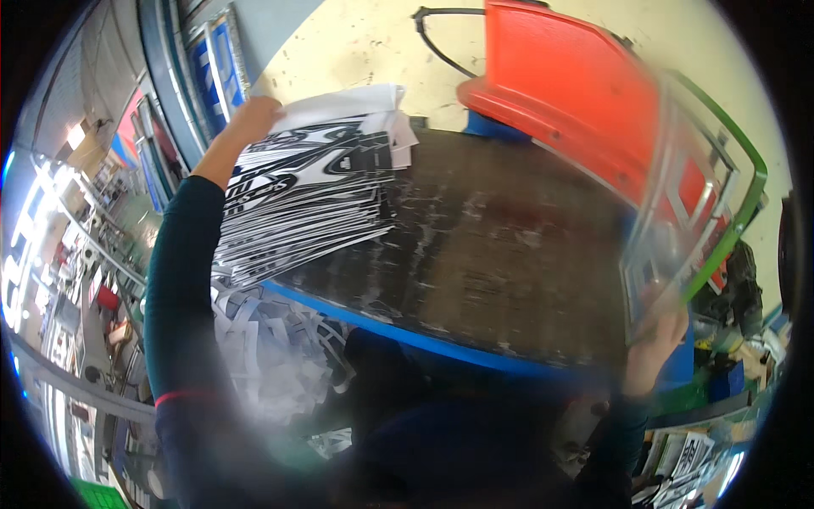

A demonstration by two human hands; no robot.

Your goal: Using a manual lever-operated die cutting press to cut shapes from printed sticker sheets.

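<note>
Pinching the left end of a white sheet (343, 103), the left hand (257, 117) works at 11 o'clock on the stack; its grip appears closed on the sheet's edge, though the thumb is not clearly shown. Holding by the edge probably avoids dragging the sheets beneath.

Below the desk's rim, toward 8 o'clock, loose white scraps (263, 348) lie in a heap, clear of the working surface.

The stack of black-and-white printed sheets (297, 204) sits at 10 o'clock on the desk (500, 254)—fanned toward the person, its near edges stepped, which likely makes single sheets easier to separate. Its position leaves the dark, scuffed middle of the desk bare. At 1 o'clock, a red machine part (560, 72) stands over the desk's far edge.

At 3 o'clock, a see-through panel (666, 229) with pale outlines stands tilted, beside a green rail (746, 204). The right hand (657, 343), at 4 o'clock, has its grip clamped on the panel's lower end—presumably to keep it upright; blur hides the exact finger placement.
</note>
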